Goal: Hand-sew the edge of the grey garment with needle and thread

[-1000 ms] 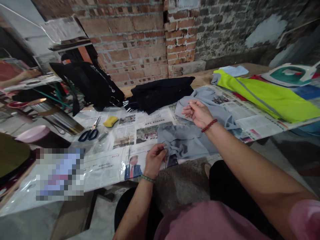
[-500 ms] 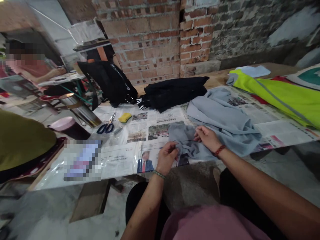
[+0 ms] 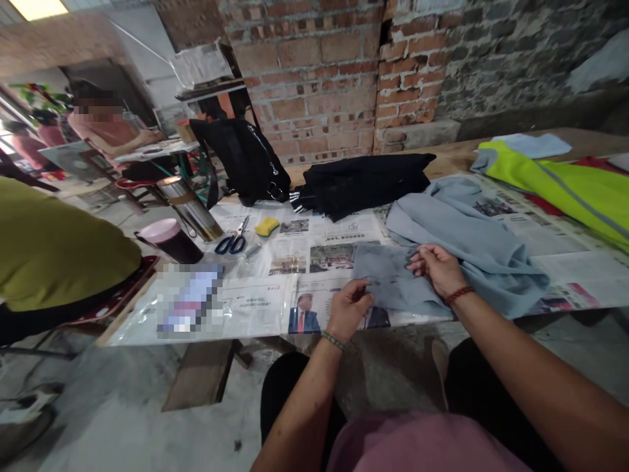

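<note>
Newspapered table (image 3: 258, 311): grey cloth (image 3: 400, 293) under right hand (image 3: 441, 271), grip unclear; left hand (image 3: 348, 309) pinches left edge.

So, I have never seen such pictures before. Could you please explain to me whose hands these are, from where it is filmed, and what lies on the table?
There is no machine: you see a person's bare left hand and right hand. A camera worn on the person's head, looking forward and down, takes every picture. The left hand's fingers are at the left edge of a grey cloth; the right hand is over it. I cannot tell if either grips it. Newspaper covers much of the table; scissors, a yellow sponge and dark fabric lie there.
</note>
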A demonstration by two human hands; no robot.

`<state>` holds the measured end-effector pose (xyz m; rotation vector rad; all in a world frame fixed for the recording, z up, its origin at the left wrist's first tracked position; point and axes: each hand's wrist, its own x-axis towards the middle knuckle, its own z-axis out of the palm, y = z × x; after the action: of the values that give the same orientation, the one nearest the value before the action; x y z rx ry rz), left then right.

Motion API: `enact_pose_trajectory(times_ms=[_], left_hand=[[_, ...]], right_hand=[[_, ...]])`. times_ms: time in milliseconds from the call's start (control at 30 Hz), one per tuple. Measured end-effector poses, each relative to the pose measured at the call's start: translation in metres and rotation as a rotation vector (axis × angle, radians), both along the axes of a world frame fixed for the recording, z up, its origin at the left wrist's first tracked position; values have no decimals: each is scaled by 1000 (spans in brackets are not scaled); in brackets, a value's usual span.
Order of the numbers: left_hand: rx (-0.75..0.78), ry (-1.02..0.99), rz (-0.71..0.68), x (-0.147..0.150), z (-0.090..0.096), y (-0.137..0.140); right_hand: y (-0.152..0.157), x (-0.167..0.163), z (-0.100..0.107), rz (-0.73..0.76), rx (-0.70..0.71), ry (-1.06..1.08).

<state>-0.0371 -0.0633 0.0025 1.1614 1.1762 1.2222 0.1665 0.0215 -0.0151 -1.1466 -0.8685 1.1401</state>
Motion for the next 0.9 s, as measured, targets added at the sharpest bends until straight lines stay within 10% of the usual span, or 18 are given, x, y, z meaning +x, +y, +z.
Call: enact_pose_trajectory(times_ms=[900], left_hand=[[-7, -12, 20, 1, 1, 0]], right_hand=[[3, 8, 1, -32, 70, 228]])
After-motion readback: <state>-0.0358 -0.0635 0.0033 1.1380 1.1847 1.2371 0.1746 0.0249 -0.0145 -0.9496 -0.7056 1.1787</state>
